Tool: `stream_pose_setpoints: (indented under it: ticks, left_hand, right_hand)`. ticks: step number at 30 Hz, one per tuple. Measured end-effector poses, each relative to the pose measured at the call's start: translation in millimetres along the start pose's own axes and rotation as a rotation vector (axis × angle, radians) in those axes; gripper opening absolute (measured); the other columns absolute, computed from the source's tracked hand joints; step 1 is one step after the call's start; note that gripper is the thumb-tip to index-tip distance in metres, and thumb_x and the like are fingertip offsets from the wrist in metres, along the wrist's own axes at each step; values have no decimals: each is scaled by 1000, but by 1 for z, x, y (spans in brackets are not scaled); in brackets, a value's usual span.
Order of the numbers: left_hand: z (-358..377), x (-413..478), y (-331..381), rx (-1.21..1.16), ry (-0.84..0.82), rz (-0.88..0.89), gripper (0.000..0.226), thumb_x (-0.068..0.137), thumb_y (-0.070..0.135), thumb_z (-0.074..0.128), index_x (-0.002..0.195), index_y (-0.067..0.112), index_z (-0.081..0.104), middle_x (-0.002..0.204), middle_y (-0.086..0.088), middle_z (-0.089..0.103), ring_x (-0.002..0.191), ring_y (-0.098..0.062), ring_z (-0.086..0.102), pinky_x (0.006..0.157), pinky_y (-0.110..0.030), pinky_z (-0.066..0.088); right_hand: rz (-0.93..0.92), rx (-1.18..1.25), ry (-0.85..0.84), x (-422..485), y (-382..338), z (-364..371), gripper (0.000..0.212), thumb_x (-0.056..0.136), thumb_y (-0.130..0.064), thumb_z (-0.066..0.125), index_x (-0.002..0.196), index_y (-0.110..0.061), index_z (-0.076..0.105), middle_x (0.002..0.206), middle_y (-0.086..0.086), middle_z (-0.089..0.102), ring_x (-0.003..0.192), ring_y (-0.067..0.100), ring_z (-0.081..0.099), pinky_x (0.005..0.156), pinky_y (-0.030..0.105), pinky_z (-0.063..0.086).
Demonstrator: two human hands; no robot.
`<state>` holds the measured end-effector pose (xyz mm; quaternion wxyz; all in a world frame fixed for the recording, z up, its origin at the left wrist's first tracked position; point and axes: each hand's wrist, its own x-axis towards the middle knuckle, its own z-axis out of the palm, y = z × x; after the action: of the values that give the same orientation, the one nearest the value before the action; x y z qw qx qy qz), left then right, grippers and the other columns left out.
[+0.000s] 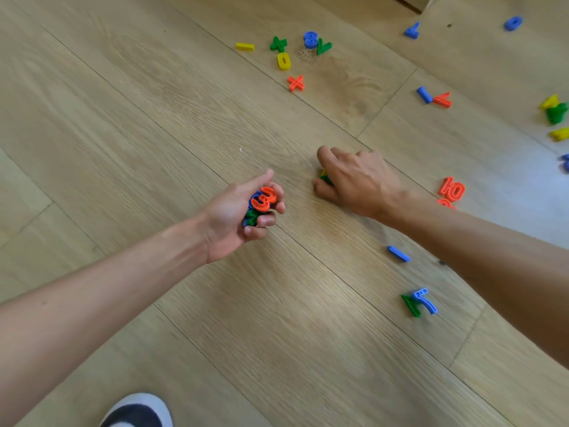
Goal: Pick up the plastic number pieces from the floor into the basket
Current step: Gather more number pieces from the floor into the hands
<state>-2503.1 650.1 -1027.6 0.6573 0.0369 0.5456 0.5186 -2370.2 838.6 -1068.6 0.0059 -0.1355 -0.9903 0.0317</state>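
My left hand (pixel 238 215) is cupped palm up above the wooden floor, holding a small bunch of plastic pieces: an orange 3 (pixel 264 198) on top, blue and green ones under it. My right hand (pixel 354 177) is palm down on the floor to the right of it, fingers curled around a green and yellow piece (pixel 324 177) that is mostly hidden. No basket is in view.
Loose pieces lie scattered: a yellow minus (pixel 245 46), green plus (pixel 278 44), blue 8 (pixel 310 39), yellow 0 (pixel 284 61) and orange cross (pixel 296 83) far ahead; an orange 10 (pixel 452 189), blue bar (pixel 398 253) and blue 7 (pixel 426 300) near my right arm. A shoe (pixel 138 411) shows at the bottom.
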Motion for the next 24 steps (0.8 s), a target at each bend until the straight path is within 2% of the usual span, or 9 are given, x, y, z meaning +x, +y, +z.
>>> stream_pose_setpoints:
  ticks: [3,6,8,10,13,16,19,21,24]
  left_hand:
    - [9,-2,-6,18,-4,98,16,93,25,53,83,13,56,75,-3,59,49,-7,41,35,-14,22]
    - [23,-2,-8,83,-65,163,9,88,19,56,86,11,61,75,-1,61,51,-7,41,36,-15,23]
    - [37,0,-9,248,-98,192,16,94,17,53,83,15,63,70,2,57,50,-7,38,38,-15,24]
    - [56,2,-7,575,-118,279,28,99,23,49,76,19,62,63,9,54,49,-4,38,41,-14,28]
    - [93,13,-7,1258,-151,604,34,96,39,50,68,20,56,56,10,50,54,-7,46,53,-24,38]
    - [122,32,-12,1771,-149,860,35,95,46,43,76,19,54,76,2,56,76,-29,57,60,-35,40]
    - [145,50,-25,2115,-224,1149,32,98,44,40,90,17,56,92,-3,61,77,-33,62,49,-31,25]
    - [151,59,-36,2268,-297,1197,30,100,41,39,95,15,54,96,-5,60,76,-31,63,47,-31,21]
    - [146,67,-54,2424,-349,1192,22,100,25,30,103,14,49,97,-6,58,77,-28,65,46,-30,27]
  right_hand:
    - [74,50,-34,-6,-8,-9,17,90,-29,43,85,-13,41,64,0,48,48,22,46,41,32,35]
    - [333,318,61,-21,-4,-27,11,83,-24,53,84,-13,51,65,1,52,64,25,53,55,38,43]
    - [520,527,210,-44,5,-41,9,78,-23,54,78,-14,56,65,2,57,65,21,53,59,38,44]
    - [626,592,218,-80,11,-54,11,77,-23,51,73,-17,58,62,-1,55,62,17,51,59,38,44]
    - [689,429,72,-147,3,-58,15,80,-28,44,73,-22,56,59,-4,51,61,13,50,51,35,39]
    - [617,217,-41,-189,-25,-51,19,83,-33,37,77,-21,51,64,-3,56,60,24,54,50,34,39]
    - [593,101,-95,-213,-43,-43,26,90,-39,27,88,-20,46,74,-2,58,59,31,57,44,31,30]
    - [593,50,-110,-223,-51,-39,32,93,-41,22,98,-19,45,76,-1,57,54,32,57,43,28,19]
    - [544,12,-144,-231,-61,-34,33,97,-42,25,111,-18,44,78,1,55,48,29,55,43,27,13]
